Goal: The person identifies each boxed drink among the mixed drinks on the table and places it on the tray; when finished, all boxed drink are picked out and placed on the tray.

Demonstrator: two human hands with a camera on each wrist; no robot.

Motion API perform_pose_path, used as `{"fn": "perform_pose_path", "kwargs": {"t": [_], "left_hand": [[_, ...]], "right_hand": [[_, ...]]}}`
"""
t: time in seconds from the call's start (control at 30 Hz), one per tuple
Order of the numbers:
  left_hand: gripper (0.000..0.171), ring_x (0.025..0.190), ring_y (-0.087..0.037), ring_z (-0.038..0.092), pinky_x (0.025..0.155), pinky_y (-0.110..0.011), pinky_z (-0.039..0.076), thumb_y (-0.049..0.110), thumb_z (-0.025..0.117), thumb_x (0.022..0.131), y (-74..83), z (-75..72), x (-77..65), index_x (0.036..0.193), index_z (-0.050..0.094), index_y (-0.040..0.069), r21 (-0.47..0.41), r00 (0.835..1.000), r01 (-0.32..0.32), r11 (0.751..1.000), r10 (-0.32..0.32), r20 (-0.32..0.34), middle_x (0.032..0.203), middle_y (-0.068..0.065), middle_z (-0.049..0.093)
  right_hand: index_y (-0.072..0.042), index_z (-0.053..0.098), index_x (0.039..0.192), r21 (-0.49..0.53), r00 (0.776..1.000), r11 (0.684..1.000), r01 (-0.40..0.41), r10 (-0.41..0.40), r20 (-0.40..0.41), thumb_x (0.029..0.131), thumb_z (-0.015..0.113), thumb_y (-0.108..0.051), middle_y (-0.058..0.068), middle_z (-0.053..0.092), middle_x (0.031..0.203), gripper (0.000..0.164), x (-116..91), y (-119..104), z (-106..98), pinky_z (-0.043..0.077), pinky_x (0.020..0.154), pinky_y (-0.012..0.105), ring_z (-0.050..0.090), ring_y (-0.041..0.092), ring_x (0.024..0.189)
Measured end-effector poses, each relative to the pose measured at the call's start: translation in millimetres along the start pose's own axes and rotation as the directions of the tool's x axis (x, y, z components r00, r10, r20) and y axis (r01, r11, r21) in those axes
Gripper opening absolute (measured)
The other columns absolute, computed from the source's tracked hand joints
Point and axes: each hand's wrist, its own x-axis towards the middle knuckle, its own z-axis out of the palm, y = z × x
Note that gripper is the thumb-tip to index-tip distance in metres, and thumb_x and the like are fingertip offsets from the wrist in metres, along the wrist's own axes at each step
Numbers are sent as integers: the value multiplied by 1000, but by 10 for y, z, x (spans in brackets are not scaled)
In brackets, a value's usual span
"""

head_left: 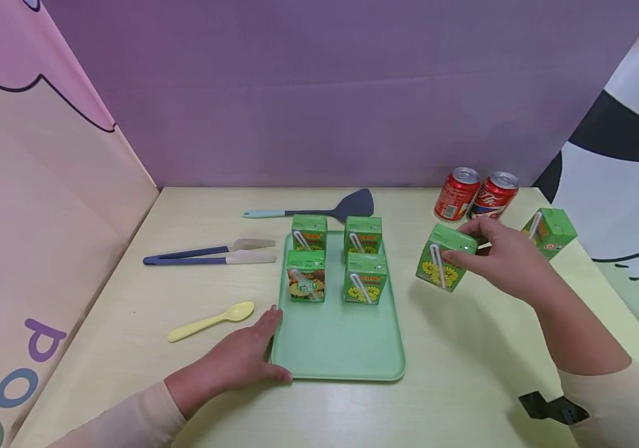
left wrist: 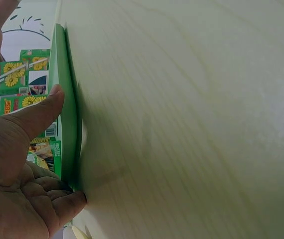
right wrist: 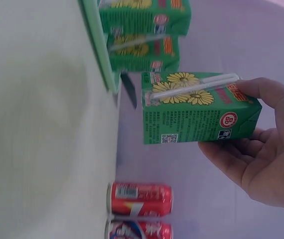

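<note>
The thumb and fingers of the right hand [head_left: 504,252] were found pinched on a green drink carton [head_left: 445,258], right of centre in the head frame; the carton was held raised off the table [head_left: 341,414], and a white straw [head_left: 438,266] was seen attached to its front. The fingers of the left hand [head_left: 246,354], at lower left of centre, were observed extended and laid against the left edge of the green tray [head_left: 338,348], with the thumb placed at its near edge. On the tray's upper half, mid-frame, four standing cartons [head_left: 306,280] were recorded in two rows of two. A further carton [head_left: 557,231], partly covered by the right hand and wrist, was noted near the table's right edge. Two red cans [head_left: 457,194] were sighted side by side at upper right. A dark spatula [head_left: 319,212] was located just above the tray, with blue-handled tongs [head_left: 201,255] and a yellow spoon [head_left: 213,322] at left. A purple backdrop [head_left: 341,93] was seen across the top.
</note>
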Motion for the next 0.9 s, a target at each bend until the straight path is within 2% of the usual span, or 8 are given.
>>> {"fn": "perform_pose_path", "kwargs": {"t": [0.3, 0.57, 0.9], "left_hand": [[113, 143, -30, 35, 112, -47, 37, 50, 82, 74, -4, 8, -5, 156, 20, 4, 2, 1000, -5, 1000, 5, -7, 163, -13, 19], [115, 143, -29, 35, 113, -45, 37, 51, 83, 73, -21, 8, 11, 156, 20, 4, -1, 1000, -2, 1000, 2, -16, 163, -12, 21], [116, 139, -31, 42, 111, -45, 39, 52, 84, 70, -15, 4, 8, 156, 22, 4, 3, 999, -5, 1000, 6, -40, 161, -13, 26]], "right_hand": [[-15, 56, 118, 76, 989, 992, 98, -106, 103, 87, 71, -47, 7, 65, 110, 48, -236, -323, 149, 55, 72, 30, 63, 24, 96], [-21, 60, 110, 114, 965, 967, 227, -239, 109, 85, 76, -41, -7, 65, 96, 36, -320, -496, 414, 55, 84, 28, 61, 15, 94], [-23, 60, 113, 170, 944, 957, 236, -267, 195, 81, 77, -46, -9, 65, 106, 43, -366, -781, 816, 55, 84, 34, 62, 13, 95]]}}
